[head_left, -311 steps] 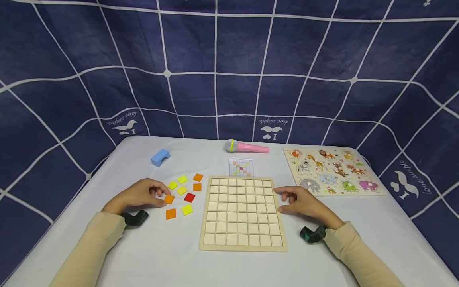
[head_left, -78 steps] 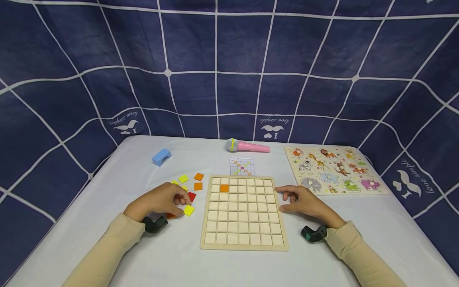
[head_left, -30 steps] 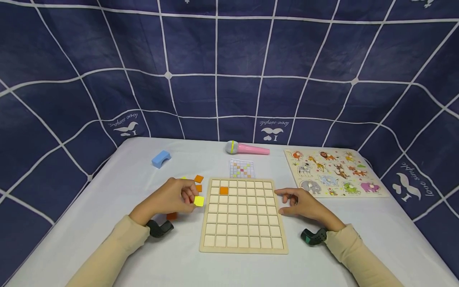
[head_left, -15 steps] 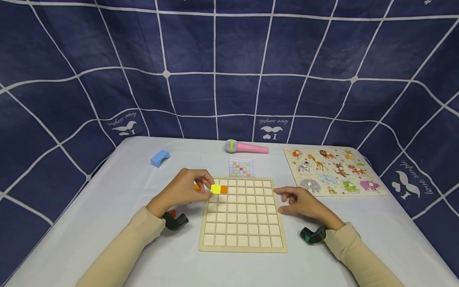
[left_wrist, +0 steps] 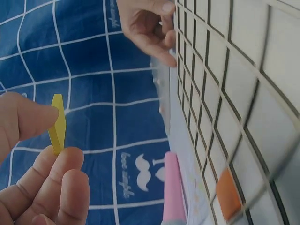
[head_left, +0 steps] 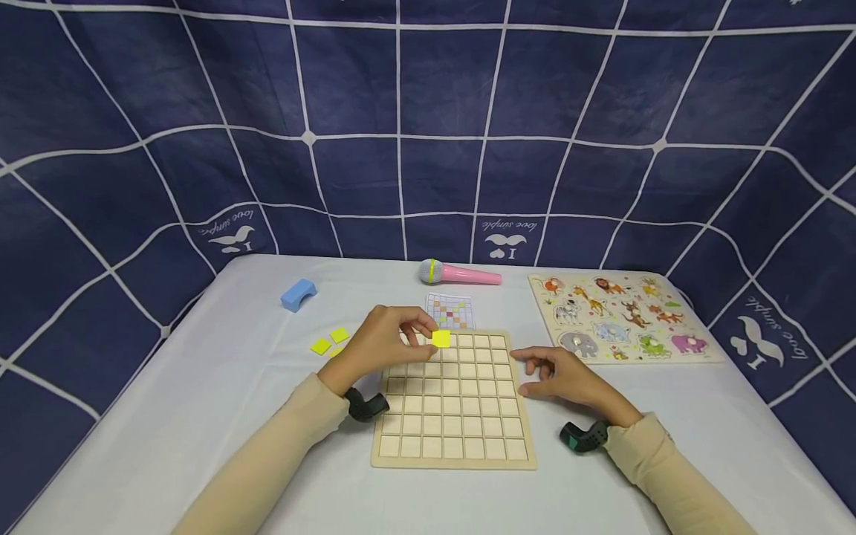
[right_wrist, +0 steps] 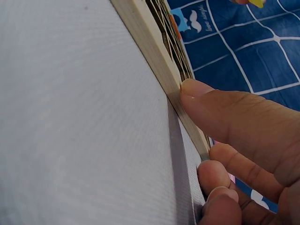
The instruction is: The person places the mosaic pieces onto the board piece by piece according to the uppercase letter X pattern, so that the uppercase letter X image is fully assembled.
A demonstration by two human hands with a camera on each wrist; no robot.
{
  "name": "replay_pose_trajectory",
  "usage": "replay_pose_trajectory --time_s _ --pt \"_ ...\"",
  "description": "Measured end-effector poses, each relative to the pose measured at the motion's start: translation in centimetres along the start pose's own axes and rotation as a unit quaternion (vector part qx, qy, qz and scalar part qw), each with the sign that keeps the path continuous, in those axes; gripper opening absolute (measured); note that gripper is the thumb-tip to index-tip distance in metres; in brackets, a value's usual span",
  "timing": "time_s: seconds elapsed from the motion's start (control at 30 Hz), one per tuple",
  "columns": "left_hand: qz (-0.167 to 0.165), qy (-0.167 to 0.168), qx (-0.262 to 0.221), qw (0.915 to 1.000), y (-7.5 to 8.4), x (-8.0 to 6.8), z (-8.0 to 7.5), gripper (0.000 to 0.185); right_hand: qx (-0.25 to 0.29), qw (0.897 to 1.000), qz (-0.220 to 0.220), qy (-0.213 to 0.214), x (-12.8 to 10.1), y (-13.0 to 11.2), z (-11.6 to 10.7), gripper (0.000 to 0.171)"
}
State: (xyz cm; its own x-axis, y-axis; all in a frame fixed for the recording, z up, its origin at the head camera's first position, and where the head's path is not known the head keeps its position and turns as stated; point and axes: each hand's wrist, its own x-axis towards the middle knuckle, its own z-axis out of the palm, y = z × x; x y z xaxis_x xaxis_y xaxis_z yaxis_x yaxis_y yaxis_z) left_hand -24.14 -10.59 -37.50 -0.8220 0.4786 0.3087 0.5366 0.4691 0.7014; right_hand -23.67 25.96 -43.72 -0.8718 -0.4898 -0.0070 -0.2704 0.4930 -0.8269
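My left hand (head_left: 384, 343) pinches a yellow square tile (head_left: 441, 339) between thumb and fingertips, over the upper rows of the wooden grid board (head_left: 452, 428). In the left wrist view the yellow tile (left_wrist: 57, 124) appears edge-on, clear of the board. An orange tile (left_wrist: 228, 194) lies in one of the board's cells; in the head view my left hand hides it. My right hand (head_left: 565, 380) rests at the board's right edge. In the right wrist view its thumb (right_wrist: 220, 110) touches the wooden rim (right_wrist: 154, 61), with the index fingertip farther along.
Several yellow tiles (head_left: 320, 347) lie left of the board, partly behind my left arm. A pattern card (head_left: 450, 309) is behind the board, with a pink toy microphone (head_left: 468, 276) beyond. A blue arch block (head_left: 298, 295) stands back left, an animal puzzle (head_left: 618, 319) back right.
An orange tile went into the board earlier. My left hand then picked up a yellow tile and carried it right, across the board's upper left. My right hand stays at the edge.
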Motion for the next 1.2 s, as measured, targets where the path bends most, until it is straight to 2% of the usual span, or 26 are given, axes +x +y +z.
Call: replay_pose_trajectory --time_s 0.3,0.73,0.83,0.97,1.2 --pt "0.027 -0.003 -0.019 0.9995 0.5 1.9 2.5 0.021 0.000 1.000 0.002 -0.001 0.0 -0.2 0.0 0.061" --pt "-0.019 -0.021 -0.037 0.9989 1.3 3.7 5.7 0.022 -0.011 1.000 0.002 0.000 0.1 -0.1 -0.1 0.061" --pt "-0.028 -0.019 -0.022 0.9992 1.2 4.0 6.3 0.022 -0.011 1.000 -0.001 0.000 0.1 -0.1 -0.2 0.061" --pt "-0.047 -0.018 0.022 0.9985 1.2 4.4 7.0 0.021 -0.008 1.000 -0.003 -0.002 0.1 0.0 -0.2 0.061" --pt "-0.077 -0.035 0.106 0.9907 0.9 4.9 7.7 0.021 0.001 1.000 -0.010 -0.003 0.0 -0.2 -0.1 0.060"
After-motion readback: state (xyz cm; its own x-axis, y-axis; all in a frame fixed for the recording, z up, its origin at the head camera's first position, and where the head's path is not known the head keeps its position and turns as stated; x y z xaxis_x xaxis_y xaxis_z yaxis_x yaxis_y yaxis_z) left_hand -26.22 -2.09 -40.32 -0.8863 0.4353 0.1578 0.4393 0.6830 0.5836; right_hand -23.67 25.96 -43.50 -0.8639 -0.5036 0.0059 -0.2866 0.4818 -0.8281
